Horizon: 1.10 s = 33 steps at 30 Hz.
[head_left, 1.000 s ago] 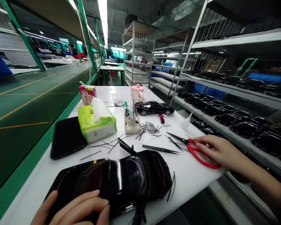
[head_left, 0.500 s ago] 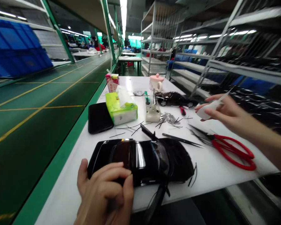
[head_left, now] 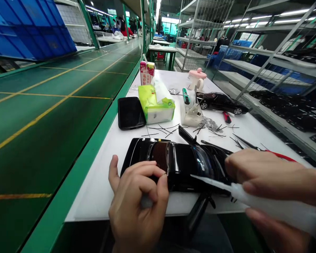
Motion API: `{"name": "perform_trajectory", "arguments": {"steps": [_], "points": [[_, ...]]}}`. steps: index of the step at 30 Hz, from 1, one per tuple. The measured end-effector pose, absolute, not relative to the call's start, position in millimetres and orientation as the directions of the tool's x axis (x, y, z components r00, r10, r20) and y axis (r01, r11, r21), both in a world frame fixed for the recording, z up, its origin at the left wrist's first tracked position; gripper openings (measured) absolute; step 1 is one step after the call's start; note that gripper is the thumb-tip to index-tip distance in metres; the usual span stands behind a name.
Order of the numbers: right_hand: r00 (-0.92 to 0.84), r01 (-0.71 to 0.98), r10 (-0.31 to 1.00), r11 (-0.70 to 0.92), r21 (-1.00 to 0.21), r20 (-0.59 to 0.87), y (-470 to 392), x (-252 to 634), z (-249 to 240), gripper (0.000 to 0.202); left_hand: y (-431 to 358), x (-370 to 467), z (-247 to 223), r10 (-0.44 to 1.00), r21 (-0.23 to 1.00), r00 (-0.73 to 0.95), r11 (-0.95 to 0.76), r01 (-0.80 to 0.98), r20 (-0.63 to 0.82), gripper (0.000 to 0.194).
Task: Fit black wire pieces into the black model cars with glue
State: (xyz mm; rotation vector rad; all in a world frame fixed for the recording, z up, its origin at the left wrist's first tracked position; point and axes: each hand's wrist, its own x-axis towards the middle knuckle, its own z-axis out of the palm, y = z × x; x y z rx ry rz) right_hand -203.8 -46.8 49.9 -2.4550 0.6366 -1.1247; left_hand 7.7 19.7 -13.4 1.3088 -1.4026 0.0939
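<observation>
A glossy black model car (head_left: 183, 154) lies across the near side of the table, both doors swung out. My left hand (head_left: 139, 200) rests against its near side by the louvred rear window, thumb and index finger pinched together. Whatever is in that pinch is too small to make out. In my right hand (head_left: 268, 179), closed and partly blurred, is a white squeeze bottle (head_left: 276, 207) with a long thin nozzle. Its tip points left, over the car's near side by the door opening. Black tweezers (head_left: 216, 146) lie beyond the car, partly hidden.
Red-handled scissors (head_left: 280, 154) lie behind my right hand. Farther back are a tissue pack (head_left: 160, 112), a black phone-like slab (head_left: 131, 114), a second black model car (head_left: 222, 102), a pink-lidded cup (head_left: 197, 79) and a drink carton (head_left: 147, 73). Thin black strips (head_left: 168, 130) are scattered about.
My right hand has brought the white bottle from above the scissors down and toward the car, its nozzle now pointing left. My left hand keeps its pinch at the car. The view has shifted.
</observation>
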Motion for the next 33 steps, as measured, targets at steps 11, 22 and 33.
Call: {"name": "perform_trajectory", "arguments": {"steps": [11, 22, 33], "points": [[0.790, -0.048, -0.298, -0.902, -0.429, 0.537, -63, -197, 37, 0.025, 21, 4, -8, -0.636, 0.647, 0.329, 0.365, -0.669, 0.698, 0.036], [0.836, 0.003, -0.171, -0.949, -0.315, 0.522, -66, -184, 31, 0.028, 20, 7, -8, -0.626, 0.641, 0.309, 0.413, -0.647, 0.716, 0.036], [0.841, 0.022, -0.155, -0.947, -0.320, 0.519, -65, -187, 28, 0.026, 20, 7, -8, -0.627, 0.622, 0.290, 0.410, -0.667, 0.723, 0.037]]}}
